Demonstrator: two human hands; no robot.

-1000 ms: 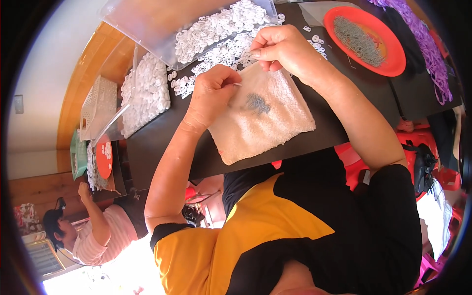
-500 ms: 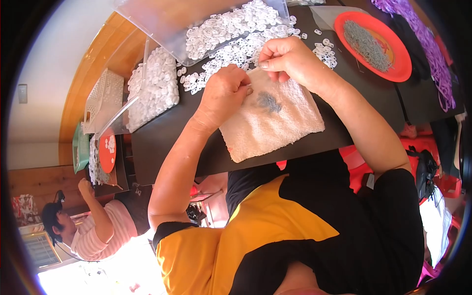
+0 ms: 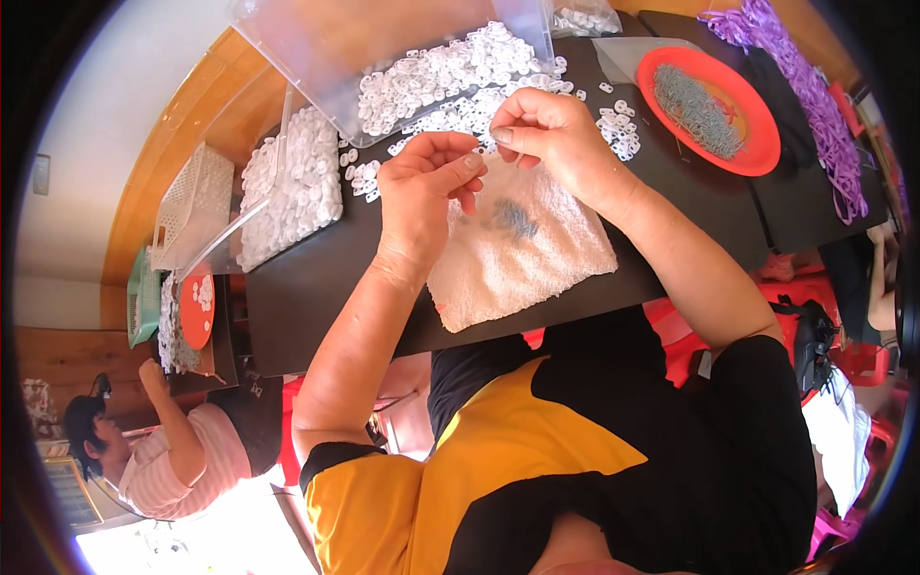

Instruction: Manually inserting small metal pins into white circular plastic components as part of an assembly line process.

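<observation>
My left hand is over the left edge of a peach towel, with thumb and forefinger pinched together and the other fingers loosely curled. To its right, close but apart, my right hand also pinches thumb against forefinger over the towel's far edge. Whatever sits between the fingertips is too small or hidden to make out. The peach towel lies flat on the dark table, carrying a small heap of grey metal pins. Just beyond my hands, small white oval pieces with holes are spread in a pile.
A clear plastic box lies tipped behind the white pile. At left stands another bin of white pieces. The red plate at right holds grey pins, beside purple ribbon. A person in a striped shirt sits far left.
My left hand has turned, its thumb now on top and its fingers less tightly curled. My right hand stays pinched near the same spot. The whole view has shifted slightly.
</observation>
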